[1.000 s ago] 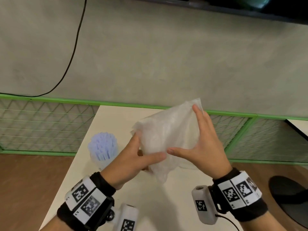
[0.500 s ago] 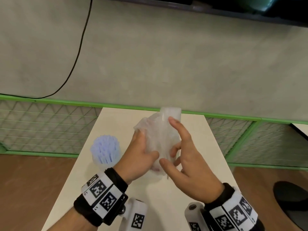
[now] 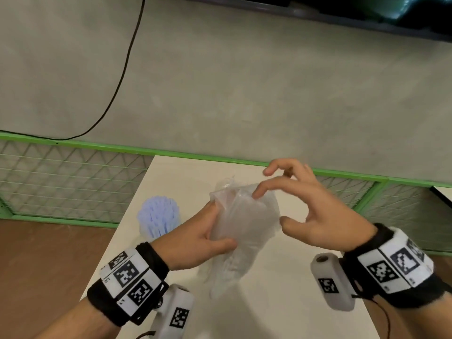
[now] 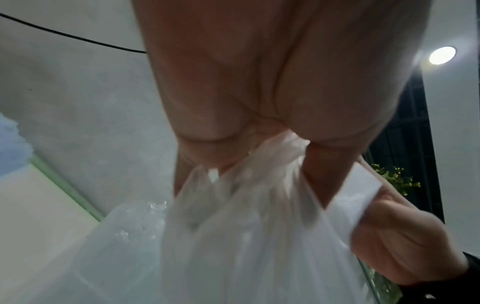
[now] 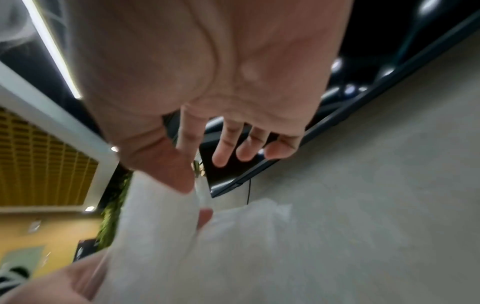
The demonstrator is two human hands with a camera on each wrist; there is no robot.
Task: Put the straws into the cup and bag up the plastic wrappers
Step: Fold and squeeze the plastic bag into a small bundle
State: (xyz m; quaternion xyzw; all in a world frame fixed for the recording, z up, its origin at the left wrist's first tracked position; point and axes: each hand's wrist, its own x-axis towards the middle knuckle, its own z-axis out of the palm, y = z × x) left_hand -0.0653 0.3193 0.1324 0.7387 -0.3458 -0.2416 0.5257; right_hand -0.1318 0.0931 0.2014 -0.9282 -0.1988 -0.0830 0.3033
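- Cream-coloured desk carries everything I work with; I take the plastic bag as my landmark.
- The plastic bag hangs above the middle of the desk, long axis roughly upright, its crumpled mouth at the top.
- My left hand is just left of the bag, fingers and thumb curled round its side.
- My right hand is just right of the bag, fingers spread, forefinger tip touching the mouth; I judge it the nearer one to pinch the rim.
- The cup, packed with pale blue straws, stands left of the bag, beyond my left hand.
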